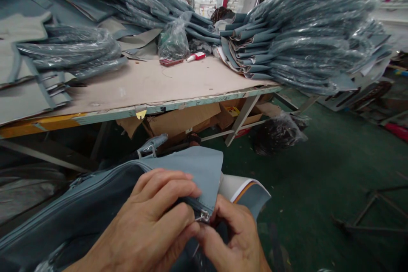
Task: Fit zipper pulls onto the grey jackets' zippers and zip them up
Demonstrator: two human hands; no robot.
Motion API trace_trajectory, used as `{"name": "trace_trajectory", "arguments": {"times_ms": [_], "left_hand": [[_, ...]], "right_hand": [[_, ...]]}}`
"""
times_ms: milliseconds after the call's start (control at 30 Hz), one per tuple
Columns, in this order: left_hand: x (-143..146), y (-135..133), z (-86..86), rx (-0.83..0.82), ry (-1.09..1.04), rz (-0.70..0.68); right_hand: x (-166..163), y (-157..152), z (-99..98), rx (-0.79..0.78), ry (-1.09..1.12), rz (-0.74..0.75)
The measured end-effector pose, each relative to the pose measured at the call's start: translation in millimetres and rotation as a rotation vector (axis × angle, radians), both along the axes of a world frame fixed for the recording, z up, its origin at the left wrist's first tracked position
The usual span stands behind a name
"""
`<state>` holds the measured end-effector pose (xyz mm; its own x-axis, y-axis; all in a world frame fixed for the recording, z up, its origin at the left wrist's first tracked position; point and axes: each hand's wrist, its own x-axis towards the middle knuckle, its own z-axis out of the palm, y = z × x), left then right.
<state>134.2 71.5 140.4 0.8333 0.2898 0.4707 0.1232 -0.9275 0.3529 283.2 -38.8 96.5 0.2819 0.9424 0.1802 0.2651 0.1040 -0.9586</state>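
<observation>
A blue-grey bag (95,195) with a dark inside lies low in front of me, its zipper running along the edge. My left hand (159,216) is closed over this edge, thumb and forefinger at the pull of the metal zipper slider (204,216). On the other side of the slider, my right hand (234,233) pinches the zipper's end, its fingertips partly hidden. Above both hands a blue-grey flap (191,163) of the bag stands up. Behind the right hand a pale-lined piece (255,195) of the material curls outward.
Ahead stands a worktable (143,87) bearing plastic-wrapped blue-grey bundles (306,38). A red-and-white tube (195,56) and a clear plastic bag (174,40) lie on it. Beneath are cardboard boxes (185,121). A black plastic sack (277,134) rests on the green floor.
</observation>
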Motion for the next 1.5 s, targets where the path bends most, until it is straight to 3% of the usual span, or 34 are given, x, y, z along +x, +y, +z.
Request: {"name": "trace_trajectory", "arguments": {"times_ms": [400, 533, 633, 1000, 1267, 1500], "left_hand": [[-2, 2, -6.7, 0.054, -0.014, -0.001], [-1, 3, -6.9, 0.066, -0.01, 0.003], [-1, 2, -8.2, 0.062, -0.027, 0.019], [-3, 2, -12.5, 0.057, -0.063, -0.02], [4, -1, -3.9, -0.143, -0.088, 0.015], [13, -7, 3.3, -0.184, -0.108, 0.075]], "right_hand": [[2, -1, 3.1, 0.025, 0.035, -0.02], [10, -9, -0.8, -0.138, 0.46, 0.102], [12, -12, -2.4, -0.162, 0.653, 0.081], [10, -5, 0.7, -0.265, 0.456, -0.004], [-9, -6, -12.8, -0.029, 0.109, -0.25], [-5, -4, -14.2, 0.062, 0.235, -0.155]]}}
